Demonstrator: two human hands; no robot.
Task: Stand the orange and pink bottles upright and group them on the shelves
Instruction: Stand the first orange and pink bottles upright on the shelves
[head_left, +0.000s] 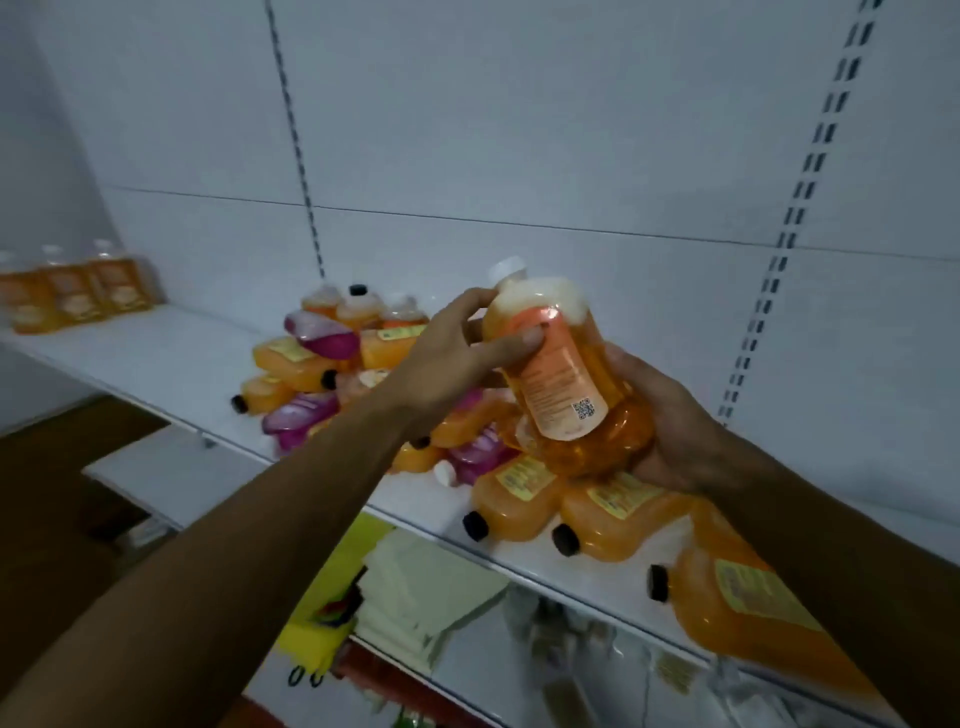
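Observation:
An orange bottle with a white cap (558, 358) is held above the white shelf (171, 358), tilted with its cap up and to the left. My left hand (457, 358) grips its upper part with thumb and fingers. My right hand (670, 426) cups its lower part, together with a second orange bottle (597, 447) underneath. A jumbled pile of orange bottles (291, 358) and pink bottles (322, 330) lies on its side on the shelf behind my arms. Three orange bottles (72, 291) stand upright at the shelf's far left.
More orange bottles with black caps (519, 504) lie near the shelf's front edge, one large one (748, 608) under my right forearm. The shelf below holds folded cloths (421, 587) and a yellow item (337, 571). Slotted uprights (795, 218) run up the white back wall.

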